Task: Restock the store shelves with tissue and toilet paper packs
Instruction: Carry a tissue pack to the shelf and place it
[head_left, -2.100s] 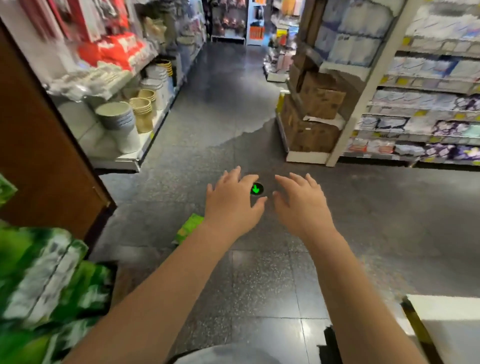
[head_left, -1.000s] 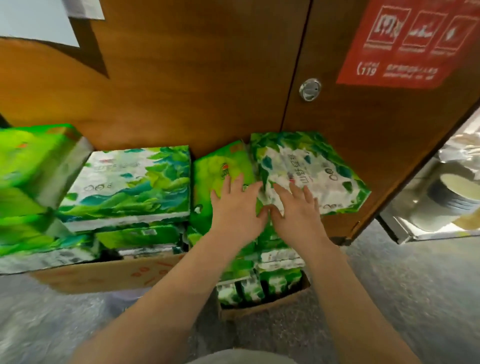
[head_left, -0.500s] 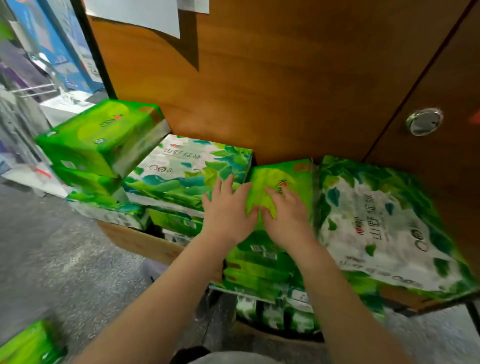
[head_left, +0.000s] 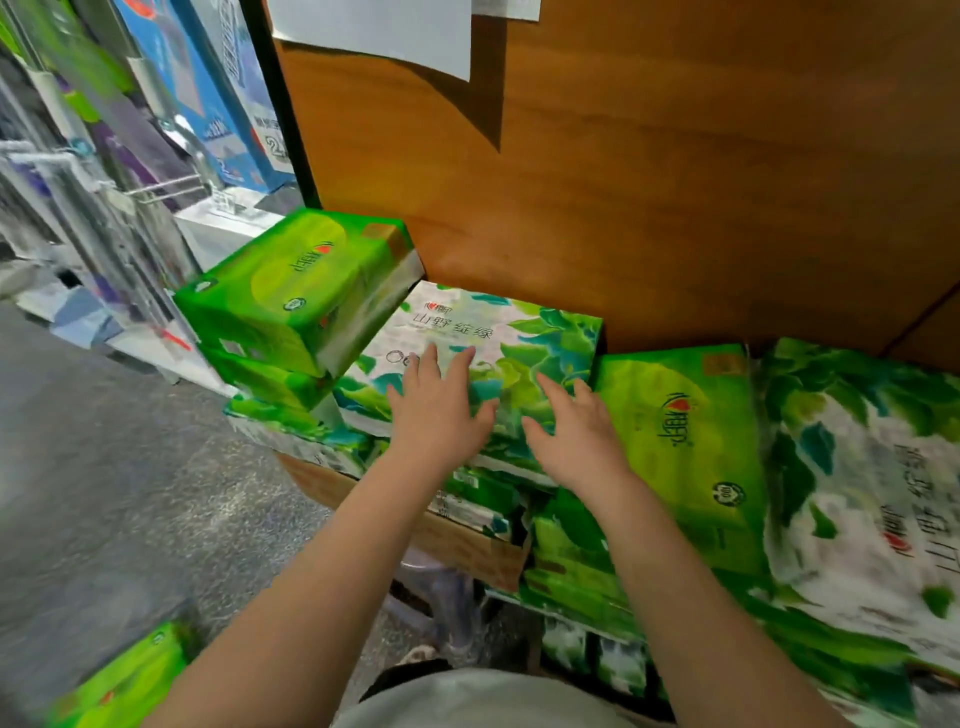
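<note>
Both hands empty, fingers spread: left hand (head_left: 439, 410), right hand (head_left: 574, 436) over leaf-print pack (head_left: 498, 338). Best grip its two side edges, lift level.

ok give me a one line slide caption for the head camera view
Both open hands, left and right, reach over a leaf-print pack among green tissue packs stacked against a wooden door.

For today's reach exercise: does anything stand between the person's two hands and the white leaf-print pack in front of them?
Nothing visible does. The left hand and right hand are spread open right over the white leaf-print pack.
</note>
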